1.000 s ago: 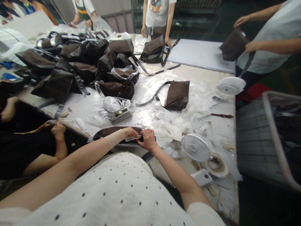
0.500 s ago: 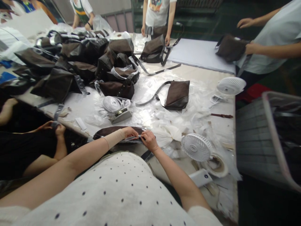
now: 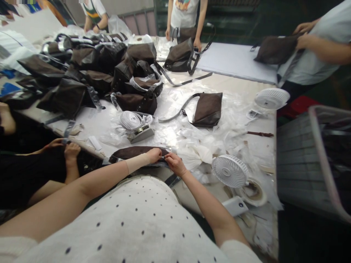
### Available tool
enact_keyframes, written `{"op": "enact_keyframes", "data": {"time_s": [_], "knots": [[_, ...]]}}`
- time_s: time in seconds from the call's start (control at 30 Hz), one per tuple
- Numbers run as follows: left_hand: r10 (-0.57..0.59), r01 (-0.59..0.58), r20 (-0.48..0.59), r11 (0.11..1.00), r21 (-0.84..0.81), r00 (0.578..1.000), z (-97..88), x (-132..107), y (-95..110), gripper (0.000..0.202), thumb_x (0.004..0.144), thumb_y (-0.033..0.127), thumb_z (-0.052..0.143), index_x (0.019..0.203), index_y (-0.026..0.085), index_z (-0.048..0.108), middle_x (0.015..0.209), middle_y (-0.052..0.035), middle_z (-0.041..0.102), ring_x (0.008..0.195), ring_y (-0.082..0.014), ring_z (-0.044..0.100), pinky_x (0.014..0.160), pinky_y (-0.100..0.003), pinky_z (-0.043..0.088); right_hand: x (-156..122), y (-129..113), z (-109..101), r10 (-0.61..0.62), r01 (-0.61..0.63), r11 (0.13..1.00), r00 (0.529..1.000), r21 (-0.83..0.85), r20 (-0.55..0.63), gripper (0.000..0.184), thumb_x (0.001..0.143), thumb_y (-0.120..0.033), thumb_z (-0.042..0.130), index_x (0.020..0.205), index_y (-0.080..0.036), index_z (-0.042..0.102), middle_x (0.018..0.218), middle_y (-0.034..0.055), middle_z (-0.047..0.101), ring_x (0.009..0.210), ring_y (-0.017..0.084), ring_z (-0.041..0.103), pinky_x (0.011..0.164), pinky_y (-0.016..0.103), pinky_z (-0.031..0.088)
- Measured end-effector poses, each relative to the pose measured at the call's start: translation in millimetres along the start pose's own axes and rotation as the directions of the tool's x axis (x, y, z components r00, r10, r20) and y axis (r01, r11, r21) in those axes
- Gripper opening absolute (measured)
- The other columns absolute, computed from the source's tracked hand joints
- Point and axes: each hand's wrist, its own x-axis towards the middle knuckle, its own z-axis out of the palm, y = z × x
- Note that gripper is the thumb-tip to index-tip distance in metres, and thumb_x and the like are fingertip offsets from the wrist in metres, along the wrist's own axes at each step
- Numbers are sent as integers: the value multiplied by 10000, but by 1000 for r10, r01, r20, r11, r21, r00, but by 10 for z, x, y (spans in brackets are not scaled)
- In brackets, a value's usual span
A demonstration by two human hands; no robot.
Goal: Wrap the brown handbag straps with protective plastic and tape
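A dark brown bag (image 3: 131,151) lies in front of me at the near table edge, its long side across my body. My left hand (image 3: 155,155) is closed at the bag's right half, knuckles up, fingers curled. Right beside it, my right hand (image 3: 175,163) pinches at the bag's right end, its fingertips almost meeting the left ones. A small pale bit shows between the fingertips, too small to name. My left forearm crosses in front of part of the bag. Greyish plastic shows along the bag's near side.
Brown bags (image 3: 61,96) are heaped at left. A single strapped bag (image 3: 208,109) lies mid-table amid plastic film. Around me are a tape dispenser (image 3: 142,133), a white fan (image 3: 229,171), a tape roll (image 3: 261,195) and a grey bin (image 3: 298,160). Co-workers stand opposite, left and right.
My left hand has shifted slightly right and curled tighter; the pale strip seen at its fingers is now mostly hidden. At right, a co-worker has drawn a bag closer to their body.
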Motion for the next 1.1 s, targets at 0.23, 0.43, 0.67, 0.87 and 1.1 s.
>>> {"op": "enact_keyframes", "data": {"time_s": [0.23,0.43,0.67,0.87,1.1], "knots": [[-59,69,102,993,-95,993,-44,-99,28,179,748,98,601,571,125,601,430,-2,553,426,-114,523,448,-219,423,-4,-54,12,27,-28,999,999,-29,-18,145,878,-321,558,936,-193,593,953,109,630,948,227,573,857,388,499],[-53,84,168,979,-184,984,-81,-94,51,175,732,165,667,572,109,624,491,-20,592,435,-97,517,461,-214,445,53,-41,67,4,-1,993,1000,-116,28,113,899,-253,526,857,-214,623,944,86,644,908,211,561,823,375,465],[-77,84,73,991,-105,994,-4,-28,-9,171,736,98,655,586,131,582,450,11,557,436,-117,536,478,-236,451,22,-47,42,23,-24,998,1000,-56,-15,149,919,-222,482,841,-208,608,907,88,648,908,200,574,838,359,478],[-76,108,156,973,-206,985,-68,-104,33,156,749,96,622,593,95,633,500,-27,594,452,-106,529,481,-228,442,36,-45,24,-5,7,997,1000,-77,18,173,866,-322,586,971,-187,612,1005,116,638,952,229,568,837,390,485],[-69,89,111,979,-182,991,-26,-62,39,162,722,117,683,575,102,615,472,-10,590,408,-94,517,450,-218,437,68,-15,71,-65,65,992,998,-107,3,182,927,-234,486,839,-209,643,918,76,676,861,201,579,786,366,490]]}}
